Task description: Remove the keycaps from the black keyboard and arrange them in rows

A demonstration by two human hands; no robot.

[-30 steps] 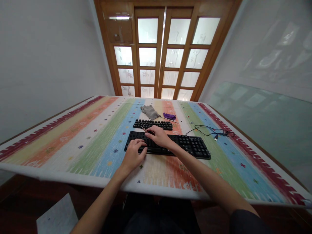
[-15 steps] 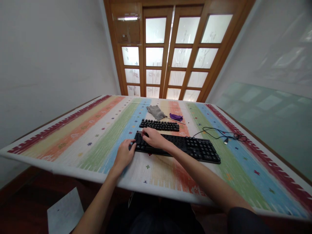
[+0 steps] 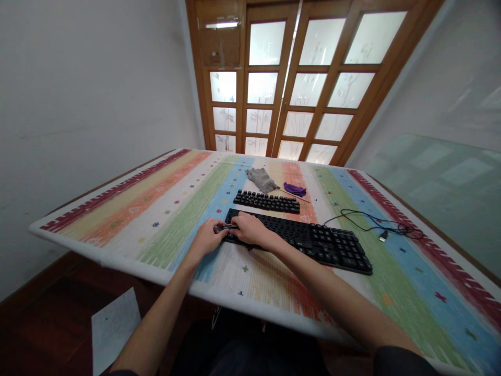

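A long black keyboard (image 3: 313, 239) lies across the striped tablecloth (image 3: 164, 219). Both my hands meet at its left end. My left hand (image 3: 206, 238) has curled fingers pressed on the keyboard's left corner. Over the leftmost keys, my right hand (image 3: 252, 231) is closed round a thin dark tool (image 3: 228, 226) whose tip pokes out toward my left fingers. Just behind lies a second, shorter black keyboard (image 3: 267, 201).
A grey cloth (image 3: 261, 179) and a small purple item (image 3: 294, 189) lie behind the short keyboard. A black cable with a USB plug (image 3: 371, 222) trails at the right. A sheet of paper (image 3: 113, 326) lies on the floor left of my legs. Wooden glazed doors (image 3: 289, 78) stand beyond the table.
My head has turned, shifting the scene right. Both hands slid to the keyboard's left end; the left came off the keys to its corner and the right followed with the tool.
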